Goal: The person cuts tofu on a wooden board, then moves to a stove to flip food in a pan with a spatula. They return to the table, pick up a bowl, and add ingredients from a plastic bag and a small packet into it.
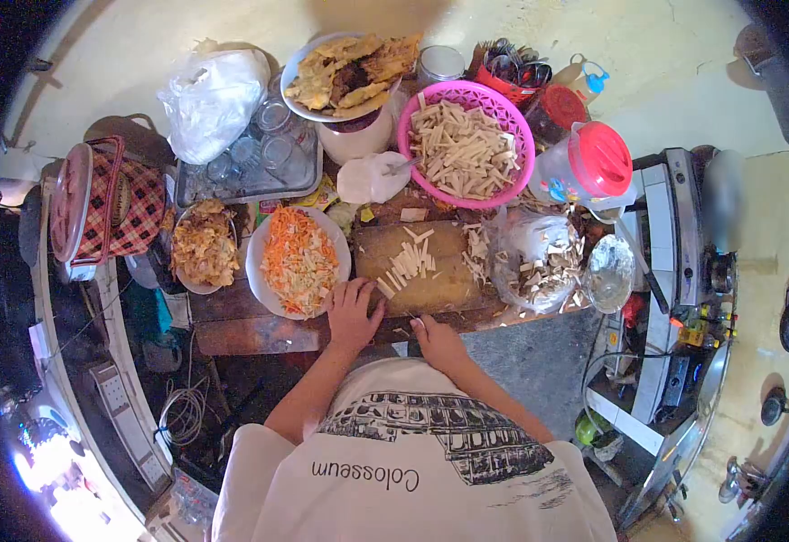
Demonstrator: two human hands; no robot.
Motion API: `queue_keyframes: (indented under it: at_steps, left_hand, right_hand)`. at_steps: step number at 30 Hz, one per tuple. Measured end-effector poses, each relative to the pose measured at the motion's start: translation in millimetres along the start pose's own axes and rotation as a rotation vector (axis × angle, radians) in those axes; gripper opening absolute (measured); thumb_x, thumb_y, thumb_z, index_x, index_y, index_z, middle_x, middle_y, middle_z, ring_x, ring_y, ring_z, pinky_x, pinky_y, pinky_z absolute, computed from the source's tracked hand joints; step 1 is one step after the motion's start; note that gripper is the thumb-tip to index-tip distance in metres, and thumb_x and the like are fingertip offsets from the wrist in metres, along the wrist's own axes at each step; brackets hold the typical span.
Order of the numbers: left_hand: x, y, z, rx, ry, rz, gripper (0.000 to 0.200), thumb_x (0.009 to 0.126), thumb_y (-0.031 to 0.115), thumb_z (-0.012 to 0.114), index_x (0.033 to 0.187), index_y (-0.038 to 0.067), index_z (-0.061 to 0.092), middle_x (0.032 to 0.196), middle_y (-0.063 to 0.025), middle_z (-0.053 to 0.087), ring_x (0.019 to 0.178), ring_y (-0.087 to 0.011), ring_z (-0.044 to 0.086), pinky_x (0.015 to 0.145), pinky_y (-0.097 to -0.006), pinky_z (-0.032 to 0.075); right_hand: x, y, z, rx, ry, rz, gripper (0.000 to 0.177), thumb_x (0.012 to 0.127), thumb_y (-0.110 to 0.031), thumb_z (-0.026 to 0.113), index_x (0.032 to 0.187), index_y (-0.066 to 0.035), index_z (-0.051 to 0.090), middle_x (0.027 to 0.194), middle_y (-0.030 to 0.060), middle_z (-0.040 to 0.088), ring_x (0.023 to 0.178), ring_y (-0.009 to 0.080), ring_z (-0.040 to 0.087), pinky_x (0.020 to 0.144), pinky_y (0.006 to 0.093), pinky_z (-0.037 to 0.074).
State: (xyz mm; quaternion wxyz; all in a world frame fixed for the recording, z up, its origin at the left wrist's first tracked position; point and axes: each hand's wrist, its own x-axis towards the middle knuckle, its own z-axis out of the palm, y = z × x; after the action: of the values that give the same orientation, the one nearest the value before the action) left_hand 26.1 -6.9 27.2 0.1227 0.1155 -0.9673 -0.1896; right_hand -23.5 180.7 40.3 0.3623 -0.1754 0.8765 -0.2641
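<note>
And here's the left hand (353, 316), down at the board's near-left corner, just beside the plate (256, 262) of orange-and-white shreds; can't tell if it's gripping. Over on the near edge, the right hand (438, 341) is curled, its hold unclear! Pale strips (410, 260) lie mid-board (462, 280), more fill the pink basket (525, 135) beyond.
</note>
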Motion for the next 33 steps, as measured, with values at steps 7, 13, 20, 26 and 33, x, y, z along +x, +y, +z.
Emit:
queue_keyframes:
  at_steps: [7,13,20,26,33]
  left_hand:
    - [13.2,-4.4,11.4,-0.137,-0.017,0.046,0.039,0.075,0.025,0.061,0.110,0.008,0.054,0.114,-0.0102,0.052,0.107,-0.0293,0.046,0.092,-0.0448,0.032]
    - [60.3,18.8,35.1,-0.270,-0.288,0.369,0.051,0.082,0.036,0.053,0.123,0.007,0.047,0.124,-0.0157,0.047,0.117,-0.0338,0.041,0.101,-0.0479,0.027]
    - [71.5,26.0,45.1,-0.162,-0.402,0.499,0.057,0.083,0.042,0.049,0.131,0.012,0.042,0.131,-0.0169,0.042,0.125,-0.0365,0.035,0.107,-0.0503,0.021]
    - [69.3,18.9,48.8,-0.157,-0.446,0.536,0.068,0.079,0.043,0.052,0.136,0.011,0.036,0.135,-0.0154,0.039,0.128,-0.0353,0.031,0.110,-0.0512,0.016]
    - [69.4,18.1,46.9,-0.204,-0.319,0.506,0.064,0.079,0.032,0.054,0.136,0.011,0.036,0.134,-0.0147,0.042,0.125,-0.0371,0.035,0.107,-0.0494,0.021]
  right_hand:
    - [-0.2,-5.1,-2.9,-0.013,0.002,0.036,0.044,0.095,-0.040,0.034,0.101,-0.001,0.053,0.080,0.0283,0.060,0.078,0.0462,0.058,0.071,0.0536,0.044]
    - [0.2,-7.5,-0.2,-0.084,0.008,0.032,0.041,0.095,-0.038,0.035,0.098,0.000,0.052,0.077,0.0282,0.060,0.074,0.0457,0.059,0.068,0.0536,0.046]
    - [3.7,-0.1,6.1,-0.136,-0.012,-0.015,0.040,0.095,-0.036,0.036,0.097,0.002,0.050,0.072,0.0275,0.060,0.069,0.0446,0.060,0.063,0.0534,0.047]
    - [6.9,-2.0,8.8,-0.198,-0.061,0.014,0.041,0.095,-0.037,0.036,0.095,0.002,0.051,0.072,0.0250,0.062,0.068,0.0401,0.063,0.060,0.0504,0.050]
    - [12.6,6.2,15.6,-0.063,-0.037,0.005,0.041,0.095,-0.037,0.036,0.094,0.002,0.050,0.073,0.0286,0.060,0.070,0.0457,0.059,0.063,0.0538,0.046]
